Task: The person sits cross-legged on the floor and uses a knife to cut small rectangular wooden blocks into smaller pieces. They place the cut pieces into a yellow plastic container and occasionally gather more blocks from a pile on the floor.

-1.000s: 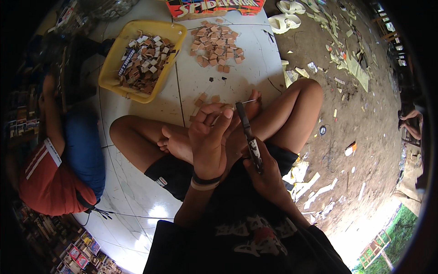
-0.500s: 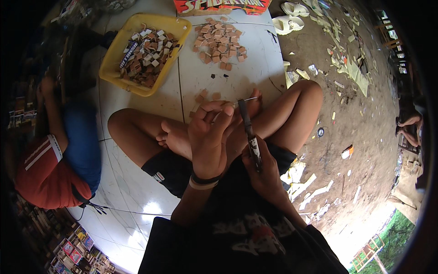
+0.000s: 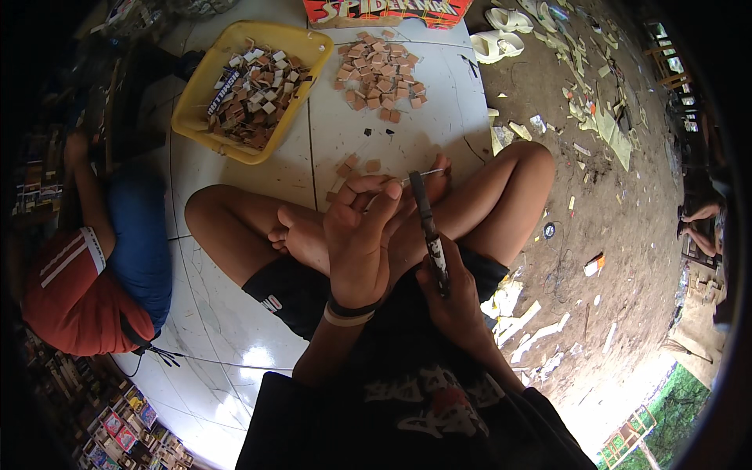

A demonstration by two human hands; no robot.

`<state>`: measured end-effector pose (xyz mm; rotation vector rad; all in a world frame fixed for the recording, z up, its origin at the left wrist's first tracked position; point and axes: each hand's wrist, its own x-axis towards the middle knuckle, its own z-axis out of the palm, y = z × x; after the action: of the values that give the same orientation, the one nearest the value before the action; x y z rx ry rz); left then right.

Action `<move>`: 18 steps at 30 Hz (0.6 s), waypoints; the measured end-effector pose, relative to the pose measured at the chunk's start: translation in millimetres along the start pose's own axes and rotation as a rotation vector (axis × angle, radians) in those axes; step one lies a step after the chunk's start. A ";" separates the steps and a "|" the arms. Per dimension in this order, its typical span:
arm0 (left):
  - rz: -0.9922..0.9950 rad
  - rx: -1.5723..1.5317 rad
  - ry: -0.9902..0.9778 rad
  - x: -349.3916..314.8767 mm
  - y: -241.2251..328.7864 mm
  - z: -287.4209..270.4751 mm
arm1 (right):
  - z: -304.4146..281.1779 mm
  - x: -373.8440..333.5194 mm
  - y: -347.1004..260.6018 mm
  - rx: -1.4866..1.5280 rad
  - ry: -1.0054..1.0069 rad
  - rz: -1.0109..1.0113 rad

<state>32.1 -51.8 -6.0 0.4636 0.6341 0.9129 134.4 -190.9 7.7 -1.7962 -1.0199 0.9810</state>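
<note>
My left hand [image 3: 358,243] is raised over my crossed legs, its thumb and forefinger pinched together. A thin pale rod or wire [image 3: 431,171] extends rightward from near the pinched fingertips, behind the tool's tip; exactly what the fingers hold is too small to make out. My right hand [image 3: 456,301] is wrapped round the black-and-white handle of a long, narrow dark tool [image 3: 424,207]. The tool's upper end touches or nearly touches the thin rod, close to my left fingertips. Beyond my left hand lie a few small brown square pieces [image 3: 373,165], partly hidden by the fingers.
A yellow plastic tub [image 3: 188,124] holds many brown and white square pieces. Beside it is a pile of brown squares [image 3: 381,70], with a red printed box [image 3: 385,12] behind. Another person in a red shirt [image 3: 74,294] sits left. White clogs [image 3: 498,45] and scraps lie on the dirt ground right.
Both hands, the thin rod and the dark tool stay nearly in place. The view has shifted very slightly; nothing is taken up or let go.
</note>
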 end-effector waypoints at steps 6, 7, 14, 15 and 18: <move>0.161 0.109 0.026 3.0 -9.2 5.3 | -6.7 -1.5 -8.5 0.094 -0.086 0.030; 0.246 0.164 0.006 6.2 -12.1 5.7 | -8.3 -1.9 -10.1 0.119 -0.120 0.057; 0.786 0.987 0.057 14.4 -7.6 0.6 | 7.1 13.0 5.2 -0.363 0.150 -0.063; 0.775 0.990 0.071 14.6 -6.6 1.4 | 9.0 14.4 9.7 -0.395 0.159 -0.093; 0.750 1.012 0.091 15.0 -3.6 4.5 | 10.6 16.4 17.8 -0.428 0.147 -0.110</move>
<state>44.0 -41.6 -9.5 1.6504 1.0180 1.2749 135.5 -179.0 -15.9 -2.0941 -1.2897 0.5807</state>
